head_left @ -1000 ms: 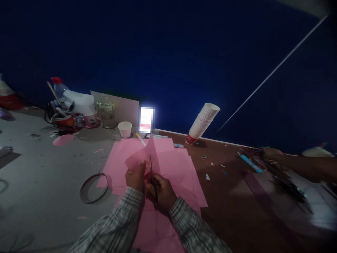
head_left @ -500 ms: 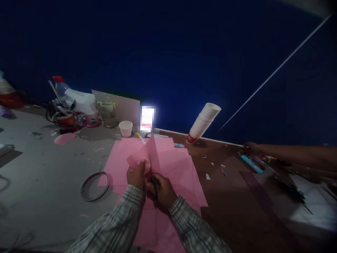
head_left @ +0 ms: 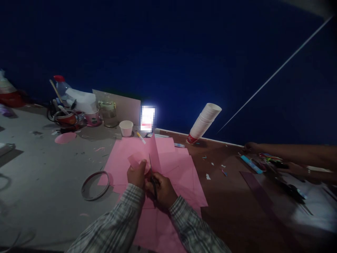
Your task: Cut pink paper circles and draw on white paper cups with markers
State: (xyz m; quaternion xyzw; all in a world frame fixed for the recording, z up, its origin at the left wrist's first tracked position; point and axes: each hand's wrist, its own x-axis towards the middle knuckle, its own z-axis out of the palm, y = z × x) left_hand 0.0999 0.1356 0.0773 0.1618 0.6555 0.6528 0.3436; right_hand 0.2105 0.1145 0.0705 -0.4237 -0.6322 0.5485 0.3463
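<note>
My left hand (head_left: 137, 174) is closed on a piece of pink paper (head_left: 134, 160), its thumb pressed on top. Part of that paper stands up as a tall fold near the blades. In my right hand (head_left: 164, 189) is a pair of dark scissors (head_left: 153, 185), pointing away from me with the blades at the paper. The fingers wrap the scissor handles, and the lower ends of the blades are partly hidden. Under both hands lie several overlapping pink sheets (head_left: 173, 154).
A brown ring (head_left: 84, 191) lies to the left, near a pink paper oval (head_left: 65, 138). Behind stand a small white cup (head_left: 126, 129), a jar (head_left: 109, 116) and a leaning stack of paper cups (head_left: 202, 123). At right, another person's arm (head_left: 295, 153) reaches over tools.
The held pink paper has shifted slightly, and its flap by my left thumb looks smaller. Both hands stay nearly in place. The other person's arms at right have moved a little.
</note>
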